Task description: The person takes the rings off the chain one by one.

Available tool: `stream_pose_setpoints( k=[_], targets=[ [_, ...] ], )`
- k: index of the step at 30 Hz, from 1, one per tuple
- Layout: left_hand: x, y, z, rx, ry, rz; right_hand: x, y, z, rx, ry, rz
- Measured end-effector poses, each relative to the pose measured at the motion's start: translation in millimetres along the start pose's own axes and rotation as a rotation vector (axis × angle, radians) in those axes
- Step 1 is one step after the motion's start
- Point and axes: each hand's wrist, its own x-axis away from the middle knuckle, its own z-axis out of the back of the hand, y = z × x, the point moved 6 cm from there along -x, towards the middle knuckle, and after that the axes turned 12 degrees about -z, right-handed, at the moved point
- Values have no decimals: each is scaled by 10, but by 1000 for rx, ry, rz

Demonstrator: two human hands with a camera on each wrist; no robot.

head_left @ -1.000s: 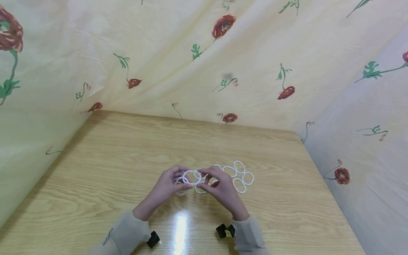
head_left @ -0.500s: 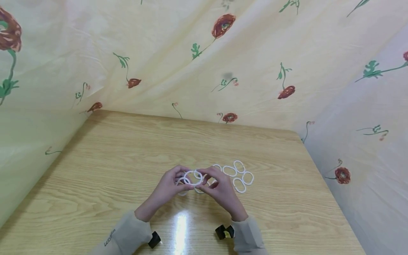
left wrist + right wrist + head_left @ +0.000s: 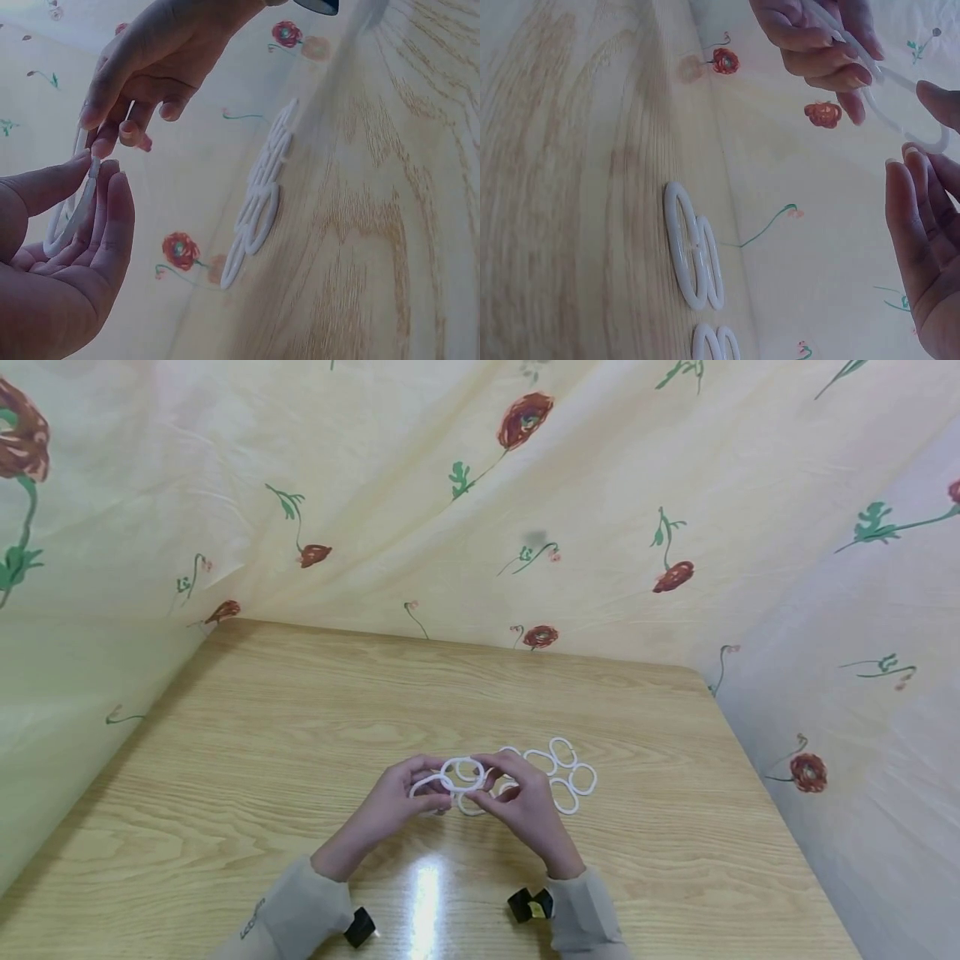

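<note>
Over the middle of the table, both hands hold white oval rings close together in the head view. My left hand (image 3: 393, 793) grips one white ring (image 3: 423, 778) between thumb and curled fingers. With thumb and fingertips, my right hand (image 3: 525, 802) pinches a second white ring (image 3: 461, 790), whose left end overlaps the first ring. In the right wrist view the right hand's ring (image 3: 889, 120) runs up to the left hand's fingers. Whether the two rings are linked, I cannot tell. The left hand's fingers partly hide its ring.
Several more white rings (image 3: 596, 779) lie flat on the wooden table (image 3: 337, 693) right of the hands, some behind the right hand. One ring (image 3: 471, 814) shows on the table below the hands. A flowered cloth (image 3: 420, 527) hangs along the back and sides.
The ring in my right hand has shifted slightly right and up. The left hand's ring has tilted and now shows more drawn out to the left. The rings on the table stay put.
</note>
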Motion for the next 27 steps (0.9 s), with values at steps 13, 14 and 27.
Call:
stream_pose_setpoints(
  k=[13,14,27],
  targets=[
    [39,-20,119,22,-2,-13,21,-218,122,-8,28,-55],
    [40,-14,123,21,-5,-22,22,-215,126,-8,29,-55],
    [78,-38,172,-11,31,5,23,-234,159,6,45,-74]
  ],
)
